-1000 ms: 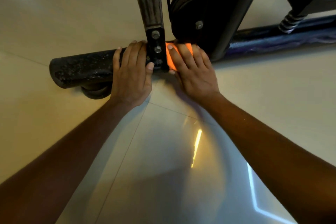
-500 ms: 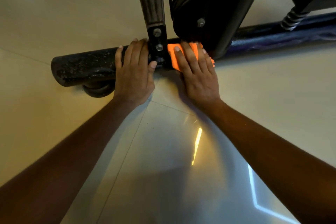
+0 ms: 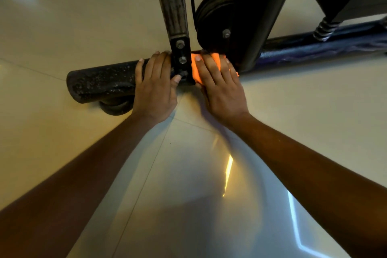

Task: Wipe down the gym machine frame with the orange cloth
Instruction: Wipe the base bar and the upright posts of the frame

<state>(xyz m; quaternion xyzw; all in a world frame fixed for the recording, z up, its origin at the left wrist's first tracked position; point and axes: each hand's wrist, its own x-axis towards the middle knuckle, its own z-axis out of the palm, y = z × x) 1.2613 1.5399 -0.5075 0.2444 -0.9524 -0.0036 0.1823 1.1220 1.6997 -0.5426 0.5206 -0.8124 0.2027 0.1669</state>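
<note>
The gym machine's base is a dark round floor bar [image 3: 100, 81] lying across the tiled floor. A bolted upright post [image 3: 173, 16] rises from it at the middle. The orange cloth [image 3: 196, 71] lies on the bar just right of the post bracket, mostly covered by my right hand [image 3: 222, 86], which presses on it with straight fingers. My left hand [image 3: 156, 88] rests flat on the bar just left of the bracket, its thumb touching the bracket's lower bolt.
A black pulley wheel [image 3: 215, 25] and a slanted black strut [image 3: 261, 16] stand right behind the cloth. The bar continues right as a blue-black tube [image 3: 324, 46] with a coil spring [image 3: 323, 29] above it. A rubber foot [image 3: 115, 107] sits under the bar's left end. Glossy floor tiles [image 3: 188, 174] lie in front.
My right hand slid the cloth right along the bar toward the strut, then came back slightly toward the bracket. The left hand has stayed on the bar.
</note>
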